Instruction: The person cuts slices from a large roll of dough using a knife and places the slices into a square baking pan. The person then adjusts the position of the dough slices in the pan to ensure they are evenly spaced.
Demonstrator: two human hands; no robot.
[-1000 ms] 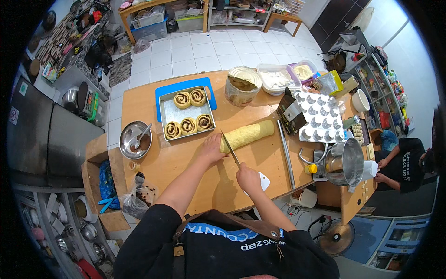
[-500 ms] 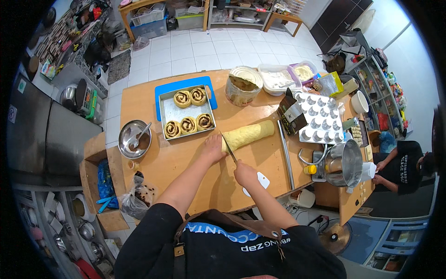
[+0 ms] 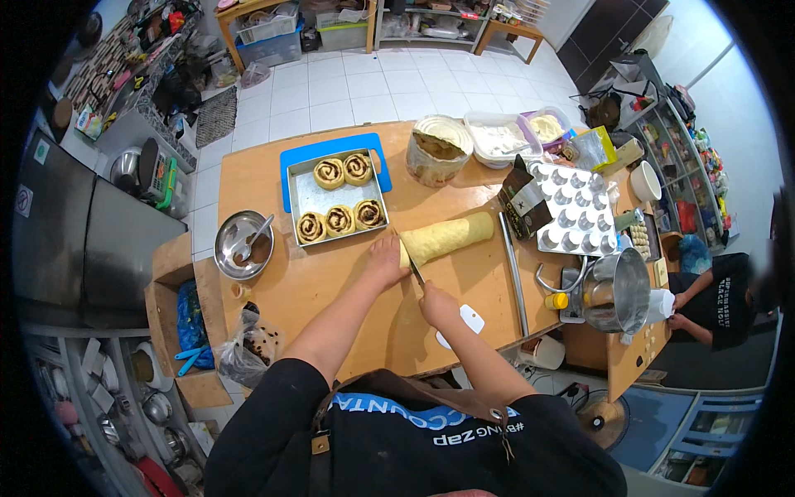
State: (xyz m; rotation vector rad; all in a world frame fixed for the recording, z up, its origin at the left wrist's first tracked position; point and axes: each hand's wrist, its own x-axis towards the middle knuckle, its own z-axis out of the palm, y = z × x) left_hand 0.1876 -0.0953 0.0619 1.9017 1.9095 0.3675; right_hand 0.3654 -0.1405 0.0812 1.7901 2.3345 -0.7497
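Observation:
A long pale dough roll [image 3: 451, 235] lies diagonally on the table. My left hand [image 3: 383, 265] holds its left end, fingers closed over it. In my right hand [image 3: 440, 303] is the handle of a knife [image 3: 416, 271], whose blade is in the roll beside my left fingers. Just behind, a square metal pan [image 3: 339, 197] on a blue board [image 3: 287, 186] holds several spiral rolls [image 3: 339, 219]. A white scraper [image 3: 468, 325] lies by my right hand, and a long steel rod [image 3: 513, 277] lies right of the roll.
A steel bowl with spoon [image 3: 232, 228] and a plastic bag [image 3: 248, 348] are at left. A large can [image 3: 436, 153], tubs [image 3: 497, 132], muffin tray [image 3: 571, 215] and mixer bowl [image 3: 621, 294] stand behind and right. A co-worker [image 3: 716, 302] works at far right.
The knife blade has sunk further into the dough, and my right hand has shifted slightly forward. My left hand keeps hold of the roll's end.

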